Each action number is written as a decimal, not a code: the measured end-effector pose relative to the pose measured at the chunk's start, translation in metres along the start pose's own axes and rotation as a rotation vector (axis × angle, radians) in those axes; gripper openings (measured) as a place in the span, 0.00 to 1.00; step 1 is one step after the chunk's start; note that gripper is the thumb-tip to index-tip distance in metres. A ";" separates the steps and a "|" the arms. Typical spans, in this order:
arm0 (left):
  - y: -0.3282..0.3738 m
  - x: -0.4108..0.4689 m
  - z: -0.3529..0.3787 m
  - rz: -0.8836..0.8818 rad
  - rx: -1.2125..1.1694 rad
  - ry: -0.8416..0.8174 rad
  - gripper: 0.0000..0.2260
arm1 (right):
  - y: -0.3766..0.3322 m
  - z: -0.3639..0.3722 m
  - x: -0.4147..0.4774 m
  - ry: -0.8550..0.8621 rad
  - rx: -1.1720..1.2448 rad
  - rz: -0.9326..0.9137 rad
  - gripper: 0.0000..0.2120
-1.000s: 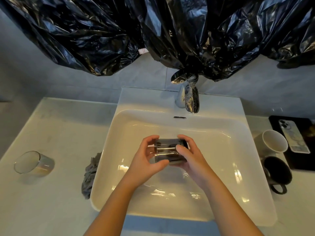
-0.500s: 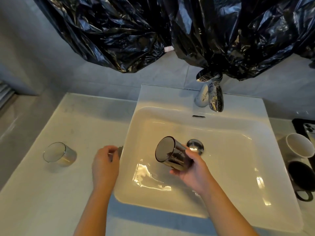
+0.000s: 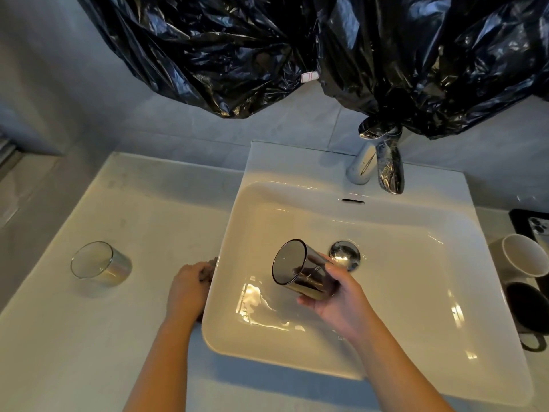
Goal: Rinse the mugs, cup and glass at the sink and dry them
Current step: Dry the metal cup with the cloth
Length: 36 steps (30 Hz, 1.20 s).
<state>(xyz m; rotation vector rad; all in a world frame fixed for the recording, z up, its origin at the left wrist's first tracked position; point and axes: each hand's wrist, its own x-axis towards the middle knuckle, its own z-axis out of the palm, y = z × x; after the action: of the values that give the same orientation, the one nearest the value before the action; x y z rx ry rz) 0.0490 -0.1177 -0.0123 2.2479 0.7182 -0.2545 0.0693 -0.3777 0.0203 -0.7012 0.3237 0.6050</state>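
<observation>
**Smoked cup tilted over the sink**

Right hand grips the cup by its base, mouth turned left and upward, just beside the drain; left hand curls its fingers on a grey cloth at the sink's left rim; a clear glass stands on the bench further left; a white mug and a black mug sit right of the sink.

Glass L of sink, mugs R
</observation>
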 end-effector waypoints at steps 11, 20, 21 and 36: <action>0.079 -0.028 -0.054 0.302 -0.137 0.186 0.14 | -0.004 0.003 0.000 -0.014 -0.023 -0.014 0.44; 0.141 -0.072 0.007 0.616 -0.065 -0.184 0.06 | -0.020 -0.017 -0.020 0.052 -0.086 -0.069 0.40; 0.145 -0.075 0.013 0.648 -0.081 -0.196 0.06 | -0.022 -0.020 -0.021 0.060 -0.085 -0.080 0.42; 0.145 -0.080 0.037 0.836 -0.185 -0.317 0.21 | -0.034 -0.046 -0.032 0.093 -0.042 -0.081 0.31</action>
<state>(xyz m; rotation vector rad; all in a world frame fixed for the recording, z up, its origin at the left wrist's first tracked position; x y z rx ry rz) 0.0666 -0.2589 0.0798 2.0643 -0.3659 -0.1139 0.0621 -0.4432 0.0188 -0.7804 0.3683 0.5038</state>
